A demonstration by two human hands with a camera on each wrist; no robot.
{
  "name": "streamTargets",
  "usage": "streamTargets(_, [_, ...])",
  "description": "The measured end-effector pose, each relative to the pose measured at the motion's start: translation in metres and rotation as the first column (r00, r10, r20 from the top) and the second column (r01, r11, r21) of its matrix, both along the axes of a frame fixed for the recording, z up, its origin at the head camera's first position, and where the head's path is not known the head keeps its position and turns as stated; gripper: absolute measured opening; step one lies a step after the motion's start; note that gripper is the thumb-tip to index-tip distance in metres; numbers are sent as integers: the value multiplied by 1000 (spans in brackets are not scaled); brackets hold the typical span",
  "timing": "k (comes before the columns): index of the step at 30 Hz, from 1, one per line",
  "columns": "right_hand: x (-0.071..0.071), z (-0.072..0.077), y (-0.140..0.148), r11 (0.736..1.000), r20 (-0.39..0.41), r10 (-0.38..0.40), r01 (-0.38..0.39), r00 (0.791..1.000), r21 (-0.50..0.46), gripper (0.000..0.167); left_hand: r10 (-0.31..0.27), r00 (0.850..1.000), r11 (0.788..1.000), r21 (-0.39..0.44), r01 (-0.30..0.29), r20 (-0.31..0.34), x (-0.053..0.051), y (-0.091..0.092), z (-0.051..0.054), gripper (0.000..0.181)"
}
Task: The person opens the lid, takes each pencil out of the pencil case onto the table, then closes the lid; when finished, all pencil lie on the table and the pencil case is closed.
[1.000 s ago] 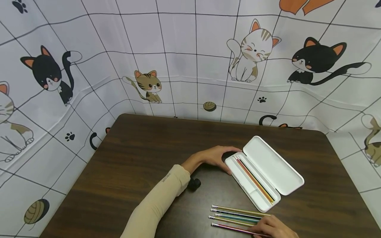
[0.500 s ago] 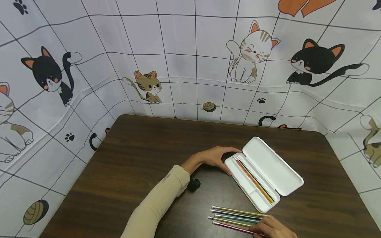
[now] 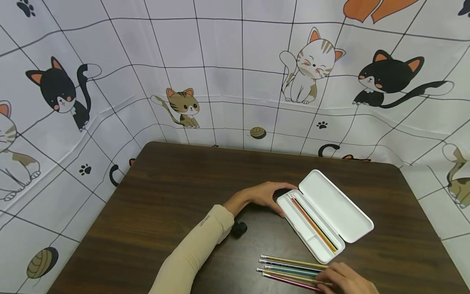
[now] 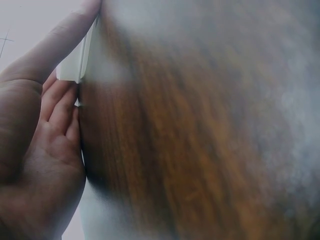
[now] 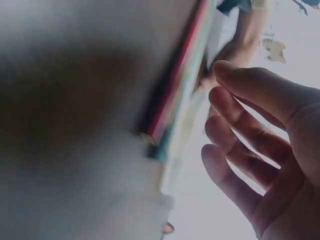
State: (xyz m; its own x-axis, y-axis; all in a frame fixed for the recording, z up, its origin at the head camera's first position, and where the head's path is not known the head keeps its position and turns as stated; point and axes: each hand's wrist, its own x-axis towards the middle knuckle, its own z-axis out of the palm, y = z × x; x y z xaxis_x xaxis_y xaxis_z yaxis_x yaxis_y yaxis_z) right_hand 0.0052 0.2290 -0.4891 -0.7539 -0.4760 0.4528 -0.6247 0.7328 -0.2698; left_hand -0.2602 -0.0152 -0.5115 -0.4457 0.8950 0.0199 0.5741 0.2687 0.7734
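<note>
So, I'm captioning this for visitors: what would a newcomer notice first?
Probably cartoon cats on the wall covering behind the table. Next, the open white case, pencils inside, towards the table's right, the left hand at one end. Then loose pencils at the front, by the right hand.

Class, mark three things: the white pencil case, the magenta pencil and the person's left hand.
White pencil case (image 3: 335, 206): head view, bare inside of the lid.
Magenta pencil (image 3: 290, 282): head view, middle of its visible shaft.
Left hand (image 3: 262, 193): head view, back of the hand.

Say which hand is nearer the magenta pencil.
Right: the right hand is at one end of the magenta pencil; the left hand, farther away, at the white case.
</note>
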Motion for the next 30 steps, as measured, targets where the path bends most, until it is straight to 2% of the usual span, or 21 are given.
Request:
streamTargets(3, [-2, 17, 2, 986, 55, -165, 162, 985, 49, 37, 2, 1000, 1000, -3, -2, -5, -1, 0, 0, 93])
streamTargets(5, [-8, 26, 3, 969, 93, -245, 240, 965, 62, 37, 5, 1000, 1000, -7, -5, -9, -1, 0, 0, 93])
streamTargets(8, [-20, 37, 5, 946, 118, -323, 318, 939, 62, 30, 10, 1000, 1000, -13, -10, -13, -1, 0, -1, 93])
streamTargets(15, [-53, 57, 12, 902, 129, -426, 432, 895, -17, 25, 12, 1000, 1000, -4, -12, -9, 0, -1, 0, 94])
streamTargets(19, [-63, 64, 13, 882, 156, -461, 470, 874, -26, 22, 12, 1000, 1000, 1, -12, 8, 2, -1, 0, 95])
streamTargets(24, [-68, 61, 12, 869, 205, -488, 494, 849, 21, 20, 9, 1000, 1000, 6, -9, 0, 2, -1, -1, 94])
streamTargets(30, [-72, 48, 6, 859, 282, -507, 503, 814, 91, 18, -3, 1000, 1000, 11, 3, -13, 0, 0, -4, 94])
